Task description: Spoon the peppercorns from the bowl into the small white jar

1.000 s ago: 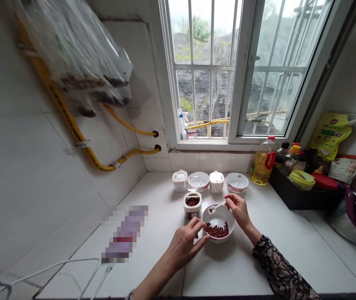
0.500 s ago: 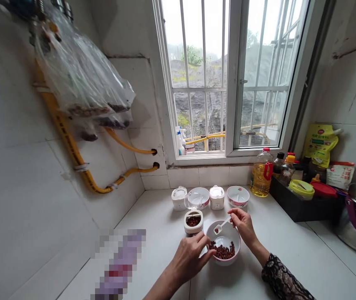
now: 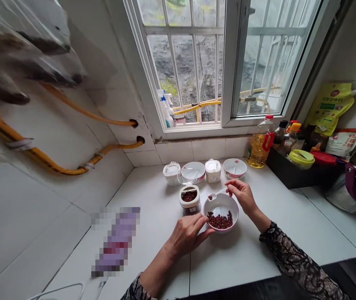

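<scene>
My left hand (image 3: 185, 235) holds the near left rim of a white bowl (image 3: 220, 203) between thumb and fingers. Dark red dried pieces, like Sichuan peppercorns (image 3: 220, 221), lie on the near side of the bowl's inside. Pinched by its handle end in my right hand (image 3: 242, 196) is a small white spoon (image 3: 217, 193). Its scoop, with a few of the pieces in it, is over the bowl's far left rim. Just left of the bowl stands a spice jar (image 3: 190, 203), lid up, with similar dark red pieces inside.
Behind are two white lidded jars (image 3: 171, 173) (image 3: 213, 171) and two patterned bowls (image 3: 193, 172) (image 3: 235, 168). An oil bottle (image 3: 258, 150), a black box (image 3: 285, 177) of condiments and a metal pot (image 3: 343, 187) stand right. A blurred purple object (image 3: 117, 239) lies left.
The view has tilted down, so the counter sits higher in the picture. The spoon has shifted slightly left, from above the bowl's inside to its far left rim. My left hand stays on the bowl.
</scene>
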### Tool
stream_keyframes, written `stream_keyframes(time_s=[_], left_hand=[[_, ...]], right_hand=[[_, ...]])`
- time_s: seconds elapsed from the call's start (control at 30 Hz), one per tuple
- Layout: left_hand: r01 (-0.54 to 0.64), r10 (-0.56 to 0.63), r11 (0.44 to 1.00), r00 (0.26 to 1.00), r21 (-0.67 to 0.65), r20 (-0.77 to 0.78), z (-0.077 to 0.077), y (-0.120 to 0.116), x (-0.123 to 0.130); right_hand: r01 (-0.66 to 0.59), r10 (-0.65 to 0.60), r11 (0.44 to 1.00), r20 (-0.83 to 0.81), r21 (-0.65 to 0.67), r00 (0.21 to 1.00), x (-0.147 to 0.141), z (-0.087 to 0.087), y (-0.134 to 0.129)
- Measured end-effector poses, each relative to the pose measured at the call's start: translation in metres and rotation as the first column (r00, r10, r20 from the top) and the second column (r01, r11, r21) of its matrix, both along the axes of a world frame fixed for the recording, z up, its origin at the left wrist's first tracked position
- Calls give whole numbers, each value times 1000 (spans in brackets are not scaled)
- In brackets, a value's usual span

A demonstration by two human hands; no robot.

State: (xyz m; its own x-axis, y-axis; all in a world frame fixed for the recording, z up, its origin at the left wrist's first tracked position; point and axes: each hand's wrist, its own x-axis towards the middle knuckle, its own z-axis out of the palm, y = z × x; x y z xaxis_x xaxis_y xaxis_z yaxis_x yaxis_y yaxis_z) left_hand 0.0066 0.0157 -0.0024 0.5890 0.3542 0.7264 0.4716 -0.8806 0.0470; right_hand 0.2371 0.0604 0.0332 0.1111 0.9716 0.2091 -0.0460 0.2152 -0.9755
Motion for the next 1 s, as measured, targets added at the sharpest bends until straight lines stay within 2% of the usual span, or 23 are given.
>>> stream_keyframes(time_s=[0.17, 0.3, 0.37, 0.47, 0.53, 0.6, 0.63, 0.7, 0.77, 0.83, 0.9, 1.0], left_hand=[[2, -2, 1000, 1000, -22, -5, 0, -1, 0], [-4, 4, 999, 1000, -36, 2, -1, -1, 0], [0, 0, 999, 1000, -39, -2, -1, -1, 0], [-5, 5, 999, 1000, -39, -6, 0, -1, 0], [-5, 4, 999, 1000, -41, -4, 1, -1, 0], [0, -1, 999, 1000, -50, -4, 2, -1, 0], [2, -2, 999, 1000, -53, -6, 2, -1, 0], [-6, 5, 998, 1000, -55, -6, 2, -1, -1], [-4, 4, 998, 1000, -56, -5, 2, -1, -1], [12, -11, 999, 1000, -46, 4, 2, 0, -1], [23, -23, 998, 1000, -50, 13, 2, 0, -2], [39, -37, 997, 999, -65, 27, 3, 1, -2]], right_hand=[[-39, 34, 997, 73, 67, 997, -19, 3, -3], [-64, 4, 973, 257, 223, 966, -34, 4, -8], [-82, -71, 930, 394, 359, 916, -39, 3, -10], [-204, -203, 800, 575, 564, 792, -42, 2, -12], [-271, -262, 723, 616, 635, 743, -42, 3, -13], [-255, -291, 698, 591, 669, 752, -41, 6, -15], [-221, -296, 710, 568, 669, 768, -39, 8, -16], [-137, -284, 766, 522, 628, 805, -33, 11, -17], [-58, -260, 839, 493, 542, 830, -23, 12, -16], [-10, -250, 881, 483, 473, 839, -14, 11, -14], [3, -254, 897, 510, 442, 822, -7, 9, -12], [-46, -265, 896, 613, 442, 744, -3, 5, -10]])
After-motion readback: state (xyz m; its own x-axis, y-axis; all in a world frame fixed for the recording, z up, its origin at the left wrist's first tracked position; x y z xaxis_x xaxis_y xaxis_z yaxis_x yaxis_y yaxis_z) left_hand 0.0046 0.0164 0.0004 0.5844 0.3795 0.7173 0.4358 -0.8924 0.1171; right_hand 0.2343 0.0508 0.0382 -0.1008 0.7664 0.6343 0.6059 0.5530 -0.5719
